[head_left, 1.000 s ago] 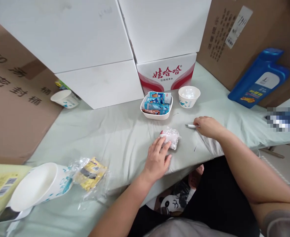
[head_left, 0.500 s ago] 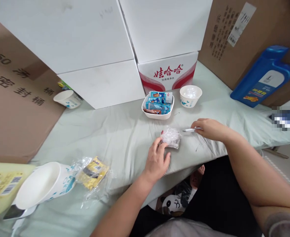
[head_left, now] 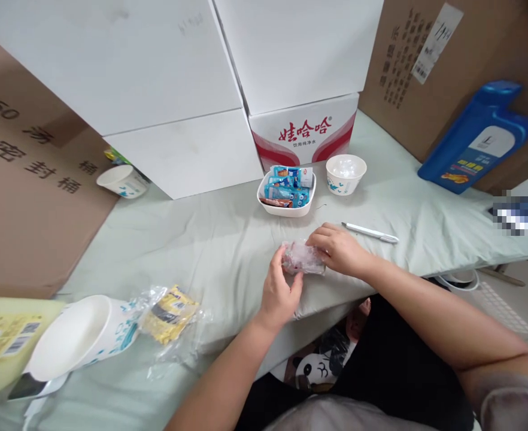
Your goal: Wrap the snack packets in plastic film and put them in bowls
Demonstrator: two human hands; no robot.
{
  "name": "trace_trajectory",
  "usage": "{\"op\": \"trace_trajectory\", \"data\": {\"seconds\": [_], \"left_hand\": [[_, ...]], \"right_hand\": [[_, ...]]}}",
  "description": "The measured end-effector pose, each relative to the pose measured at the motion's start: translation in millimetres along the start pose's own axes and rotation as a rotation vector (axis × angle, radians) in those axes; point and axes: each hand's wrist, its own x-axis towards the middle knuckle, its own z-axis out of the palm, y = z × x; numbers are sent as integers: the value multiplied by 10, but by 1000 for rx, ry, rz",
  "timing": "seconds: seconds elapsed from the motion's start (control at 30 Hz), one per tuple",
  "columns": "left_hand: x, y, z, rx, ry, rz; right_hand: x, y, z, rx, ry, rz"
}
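Head view: the wrapped packet (head_left: 303,258) lies crosswise — long axis left-right.

Blue btl (head_left: 476,142) by brn box (head_left: 484,45)

Glossy, crinkled clear plastic wrapper (head_left: 306,258); smooth plastic pen (head_left: 372,232); matt, wrinkled cloth (head_left: 192,239).

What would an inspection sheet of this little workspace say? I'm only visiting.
Surface: wrinkled pale green cloth.
Thing in hand: clear-wrapped packet; contents unclear.
Clutter: pen lying beyond the right hand, tray of sachets, three paper cups, yellow pack, blue bottle.
Hands: left hand at the packet's left end, right hand at its right.
Cables: apparently one, white cable, bottom left.
Surroundings: white boxes behind, cardboard boxes either side.
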Motion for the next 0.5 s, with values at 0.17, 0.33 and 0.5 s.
{"op": "trace_trajectory", "data": {"seconds": [0.17,0.33,0.5], "left_hand": [[93,-37,-65,-253,66,-311],[286,-91,-185,-810,411,-665],[399,-110,-338,-941,583,-707]], "right_hand": [[-67,-102,47,188,-50,-68],[-56,35,-9,128,-49,-11],[-79,252,-285,154,202,-67]]}}
